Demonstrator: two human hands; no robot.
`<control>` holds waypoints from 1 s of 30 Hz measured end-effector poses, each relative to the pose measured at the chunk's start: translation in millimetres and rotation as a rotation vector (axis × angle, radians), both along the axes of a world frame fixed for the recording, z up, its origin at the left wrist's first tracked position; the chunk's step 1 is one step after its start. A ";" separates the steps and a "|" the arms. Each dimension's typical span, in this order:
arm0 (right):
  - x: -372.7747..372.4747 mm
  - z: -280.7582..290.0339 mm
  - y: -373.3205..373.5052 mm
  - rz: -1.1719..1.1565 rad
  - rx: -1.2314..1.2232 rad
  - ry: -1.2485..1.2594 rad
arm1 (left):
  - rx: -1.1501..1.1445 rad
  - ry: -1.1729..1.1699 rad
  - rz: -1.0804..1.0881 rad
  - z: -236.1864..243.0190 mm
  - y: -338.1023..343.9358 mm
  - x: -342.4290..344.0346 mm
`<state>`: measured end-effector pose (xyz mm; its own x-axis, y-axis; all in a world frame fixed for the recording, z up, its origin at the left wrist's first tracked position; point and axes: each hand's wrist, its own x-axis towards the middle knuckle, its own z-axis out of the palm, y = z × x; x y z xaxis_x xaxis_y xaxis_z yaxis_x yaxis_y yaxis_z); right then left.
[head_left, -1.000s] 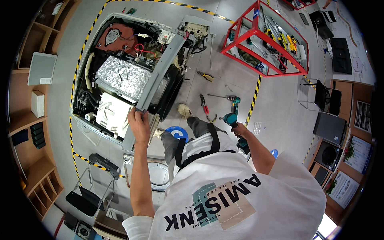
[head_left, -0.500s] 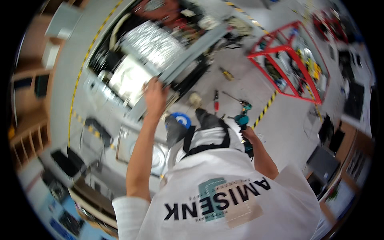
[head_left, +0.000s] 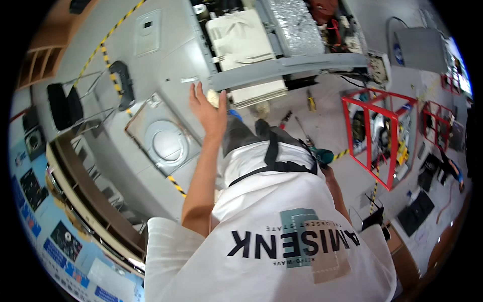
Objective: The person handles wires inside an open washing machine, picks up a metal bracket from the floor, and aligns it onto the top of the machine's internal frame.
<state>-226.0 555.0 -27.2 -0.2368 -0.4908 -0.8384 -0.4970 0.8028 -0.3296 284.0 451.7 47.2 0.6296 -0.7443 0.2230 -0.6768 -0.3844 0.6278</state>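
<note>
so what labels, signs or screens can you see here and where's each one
Posters: lower left wall, dark rectangular pictures on blue.
Round blue label: on the grey panel, upper right.
Hazard tape: floor, upper left, yellow and black stripes.
Dark flat rectangles, perhaps screens: lower right; too small to tell.

White short-sleeved t-shirt [head_left: 282,241] with dark lettering and a teal-grey square print, black strap [head_left: 271,156] across it, grey trousers [head_left: 236,136].
</note>
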 end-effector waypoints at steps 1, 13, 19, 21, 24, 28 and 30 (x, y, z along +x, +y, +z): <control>-6.4 -3.9 1.2 0.022 -0.024 -0.005 | 0.034 -0.036 -0.069 2.9 0.5 1.5; 37.3 48.2 -52.3 -0.149 0.004 -0.037 | 0.153 -0.341 -0.661 1.8 -69.7 19.8; 44.1 35.0 -40.7 -0.253 -0.013 -0.071 | 0.161 -0.303 -0.714 -7.3 -69.6 22.2; 47.9 37.9 -39.6 -0.285 -0.007 -0.078 | 0.145 -0.314 -0.714 -10.4 -70.4 21.8; 47.6 36.8 -38.2 -0.282 0.019 -0.056 | 0.103 -0.327 -0.724 -9.8 -72.7 19.9; 45.0 31.7 -37.2 -0.266 0.014 -0.039 | 0.083 -0.332 -0.728 -12.4 -72.4 20.8; 42.2 26.7 -35.5 -0.277 0.016 -0.035 | 0.079 -0.332 -0.737 -9.8 -73.8 19.7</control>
<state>-183.8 519.5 -0.5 -0.3307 -0.3983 -0.8555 -0.2467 0.9115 -0.3290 303.6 378.0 37.4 -0.1179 -0.9632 0.2416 -0.9196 0.1977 0.3394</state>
